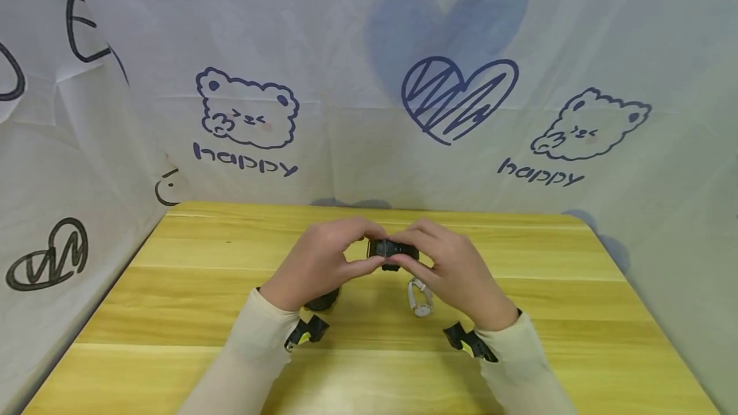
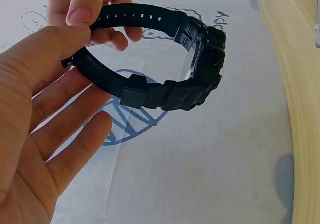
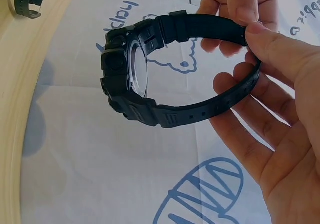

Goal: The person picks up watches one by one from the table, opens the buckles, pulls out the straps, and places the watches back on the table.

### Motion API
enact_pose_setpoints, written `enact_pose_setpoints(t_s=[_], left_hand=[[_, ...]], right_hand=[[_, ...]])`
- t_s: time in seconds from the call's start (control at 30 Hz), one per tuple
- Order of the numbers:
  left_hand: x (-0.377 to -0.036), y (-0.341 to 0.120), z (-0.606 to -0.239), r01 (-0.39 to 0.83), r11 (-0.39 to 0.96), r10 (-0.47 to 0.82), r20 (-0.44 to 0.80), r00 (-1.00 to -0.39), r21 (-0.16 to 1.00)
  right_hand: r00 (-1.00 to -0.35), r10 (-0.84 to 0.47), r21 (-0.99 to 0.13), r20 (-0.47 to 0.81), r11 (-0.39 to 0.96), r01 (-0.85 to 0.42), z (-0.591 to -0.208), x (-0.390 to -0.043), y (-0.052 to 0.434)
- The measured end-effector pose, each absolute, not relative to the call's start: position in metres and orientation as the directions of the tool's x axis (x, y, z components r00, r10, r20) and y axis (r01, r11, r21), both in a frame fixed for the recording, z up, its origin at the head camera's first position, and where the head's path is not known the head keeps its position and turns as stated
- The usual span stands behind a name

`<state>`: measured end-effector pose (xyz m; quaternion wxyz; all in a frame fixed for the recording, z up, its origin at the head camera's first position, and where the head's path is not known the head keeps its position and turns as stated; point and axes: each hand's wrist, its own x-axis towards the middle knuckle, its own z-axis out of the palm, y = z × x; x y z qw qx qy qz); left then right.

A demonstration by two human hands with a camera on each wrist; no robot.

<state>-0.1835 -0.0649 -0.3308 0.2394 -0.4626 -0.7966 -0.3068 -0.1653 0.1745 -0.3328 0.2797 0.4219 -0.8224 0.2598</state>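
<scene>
A black wristwatch [image 1: 398, 249] is held up over the table between both hands. My left hand [image 1: 317, 261] pinches one end of its strap between thumb and fingers, and my right hand [image 1: 458, 268] pinches the strap from the other side. In the left wrist view the watch [image 2: 172, 91] forms a loop, its case pointing away from the hands and a row of holes along the upper strap. In the right wrist view the strap ends meet at the fingertips [image 3: 256, 29]; the buckle is mostly hidden there.
On the wooden table [image 1: 369, 364] lies a white-strapped watch [image 1: 421, 303], just below the right hand. Another black watch [image 1: 324, 300] sits under the left hand, partly covered by it. Printed white cloth [image 1: 346, 127] hangs behind the table and at its sides.
</scene>
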Motion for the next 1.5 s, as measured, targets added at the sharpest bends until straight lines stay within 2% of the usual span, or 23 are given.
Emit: enact_pose_setpoints(t_s=[0.3, 0.93, 1.13, 1.37, 1.43, 1.5], left_hand=[[-0.182, -0.065, -0.331, 0.911, 0.354, 0.591, 0.704, -0.394, 0.212], [-0.18, -0.065, -0.33, 0.914, 0.317, 0.582, 0.709, -0.398, 0.252], [-0.181, -0.065, -0.332, 0.909, 0.316, 0.578, 0.705, -0.412, 0.272], [-0.181, -0.073, -0.331, 0.896, 0.329, 0.533, 0.724, -0.437, 0.299], [-0.181, -0.073, -0.33, 0.885, 0.333, 0.543, 0.701, -0.462, 0.326], [-0.18, -0.072, -0.329, 0.856, 0.356, 0.555, 0.652, -0.517, 0.376]], right_hand=[[-0.492, -0.555, -0.211, 0.671, 0.493, -0.844, -0.33, -0.161, 0.176], [-0.507, -0.564, -0.255, 0.652, 0.467, -0.847, -0.33, -0.158, 0.178], [-0.518, -0.561, -0.258, 0.646, 0.478, -0.84, -0.329, -0.158, 0.179], [-0.562, -0.494, -0.315, 0.664, 0.496, -0.809, -0.327, -0.159, 0.187], [-0.566, -0.481, -0.315, 0.67, 0.506, -0.803, -0.326, -0.16, 0.187], [-0.581, -0.464, -0.318, 0.669, 0.528, -0.788, -0.326, -0.159, 0.186]])
